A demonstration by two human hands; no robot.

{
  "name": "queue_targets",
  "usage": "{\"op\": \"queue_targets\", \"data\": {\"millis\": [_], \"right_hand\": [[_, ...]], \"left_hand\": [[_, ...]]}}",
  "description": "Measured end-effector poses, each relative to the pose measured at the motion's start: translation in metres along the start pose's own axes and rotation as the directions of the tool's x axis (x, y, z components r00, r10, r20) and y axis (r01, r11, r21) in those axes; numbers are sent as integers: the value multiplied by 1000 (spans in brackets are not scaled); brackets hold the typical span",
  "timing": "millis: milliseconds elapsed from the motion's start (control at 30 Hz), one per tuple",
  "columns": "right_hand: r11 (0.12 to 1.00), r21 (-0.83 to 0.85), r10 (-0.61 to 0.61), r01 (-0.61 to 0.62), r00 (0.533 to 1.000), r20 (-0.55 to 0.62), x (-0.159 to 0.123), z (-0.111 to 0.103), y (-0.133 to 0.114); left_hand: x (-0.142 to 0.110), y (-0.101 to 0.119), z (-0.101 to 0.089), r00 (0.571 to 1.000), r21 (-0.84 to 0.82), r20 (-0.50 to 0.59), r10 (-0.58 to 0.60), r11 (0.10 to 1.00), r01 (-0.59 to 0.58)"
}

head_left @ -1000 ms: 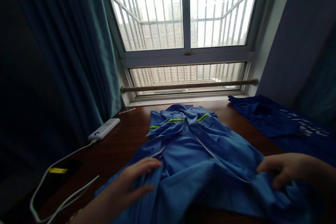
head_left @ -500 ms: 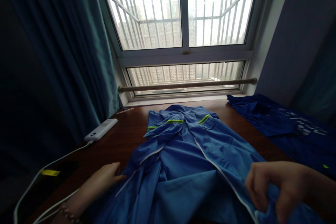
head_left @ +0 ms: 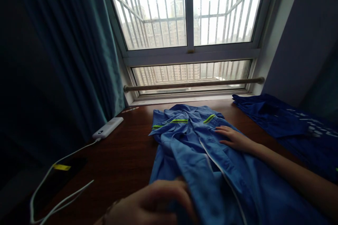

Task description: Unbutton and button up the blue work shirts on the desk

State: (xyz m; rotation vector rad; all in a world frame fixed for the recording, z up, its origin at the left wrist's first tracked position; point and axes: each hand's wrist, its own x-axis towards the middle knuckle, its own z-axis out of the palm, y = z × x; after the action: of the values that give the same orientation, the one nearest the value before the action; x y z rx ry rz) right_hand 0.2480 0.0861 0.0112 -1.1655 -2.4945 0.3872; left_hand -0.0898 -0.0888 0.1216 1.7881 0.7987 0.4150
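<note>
A blue work jacket (head_left: pixel 224 158) with yellow-green stripes and white edging lies on the brown wooden table, collar toward the window. My left hand (head_left: pixel 155 202), low in the view and somewhat blurred, grips the jacket's left front, which is lifted and drawn across toward the middle. Its fingertips are partly hidden by the cloth. My right hand (head_left: pixel 235 139) lies flat on the jacket's right front, just below the stripe, with its fingers spread.
A white power bank (head_left: pixel 108 127) with a white cable (head_left: pixel 71 153) stands on the wooden table (head_left: pixel 124 158) at left. Dark blue folded cloth (head_left: pixel 280 123) with white print lies at right. Curtain (head_left: pixel 105 59) and a barred window with a rail (head_left: pixel 195 85) border the far side.
My left hand has moved right, carrying the jacket's left front inward. My right hand has let go of the lower right part and moved up to lie flat near the chest. The view has shifted slightly.
</note>
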Motion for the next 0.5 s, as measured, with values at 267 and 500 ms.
{"op": "queue_targets", "data": {"millis": [267,500], "right_hand": [[965,-259,35,-45,998,-42,-8,32,8],[920,-383,40,-86,991,-127,-44,38,-8]], "left_hand": [[88,-54,-5,958,501,-248,142,865,2],[87,-101,-20,977,747,-209,-42,638,187]]}}
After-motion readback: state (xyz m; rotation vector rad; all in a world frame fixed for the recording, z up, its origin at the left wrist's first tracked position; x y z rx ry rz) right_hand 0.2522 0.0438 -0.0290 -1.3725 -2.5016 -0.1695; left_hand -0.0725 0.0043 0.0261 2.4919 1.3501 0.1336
